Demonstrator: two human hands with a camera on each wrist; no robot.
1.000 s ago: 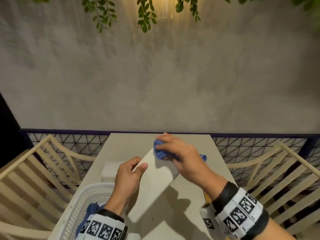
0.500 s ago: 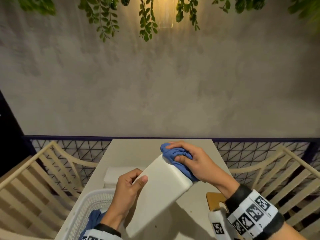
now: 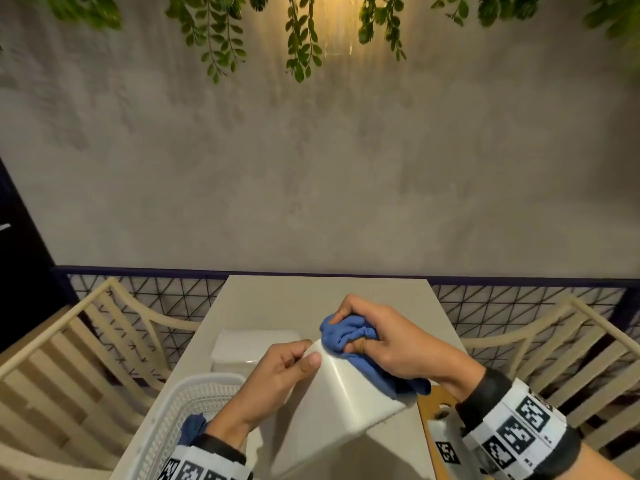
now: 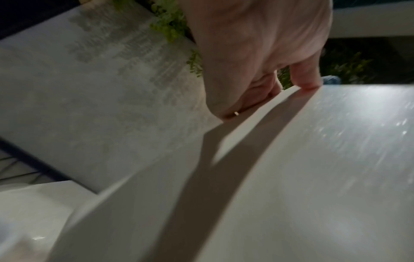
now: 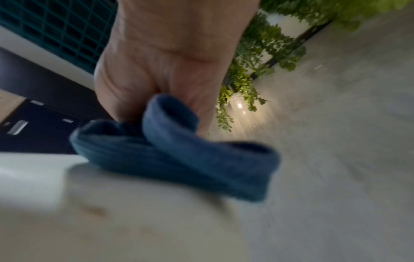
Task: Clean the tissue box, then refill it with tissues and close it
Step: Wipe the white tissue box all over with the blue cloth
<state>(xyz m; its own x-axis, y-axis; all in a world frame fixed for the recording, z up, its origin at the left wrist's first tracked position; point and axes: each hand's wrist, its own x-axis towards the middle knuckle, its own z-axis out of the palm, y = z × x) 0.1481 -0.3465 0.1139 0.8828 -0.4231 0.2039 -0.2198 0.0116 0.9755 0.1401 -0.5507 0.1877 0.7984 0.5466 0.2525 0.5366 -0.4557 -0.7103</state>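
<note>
A plain white tissue box (image 3: 332, 410) is tilted up above the table, one corner pointing away from me. My left hand (image 3: 277, 372) grips its upper left edge, thumb on the near face; in the left wrist view the fingers (image 4: 306, 78) curl over the box's (image 4: 291, 177) rim. My right hand (image 3: 384, 344) grips a bunched blue cloth (image 3: 349, 337) and presses it on the box's far right side. The right wrist view shows that blue cloth (image 5: 179, 150) wadded under my fist, against the white box (image 5: 112, 212). A white stack of tissues (image 3: 249, 348) lies on the table behind my left hand.
A white mesh basket (image 3: 180, 410) with another blue cloth (image 3: 194, 426) in it sits at the table's left front. A tan wooden board (image 3: 434, 398) lies at the right, under my wrist. Slatted wooden chairs (image 3: 69, 348) flank the table (image 3: 311, 292); a grey wall stands behind.
The box has turned so that a second face and a corner edge show. My right hand with the cloth slid from the far end down along its right side.
</note>
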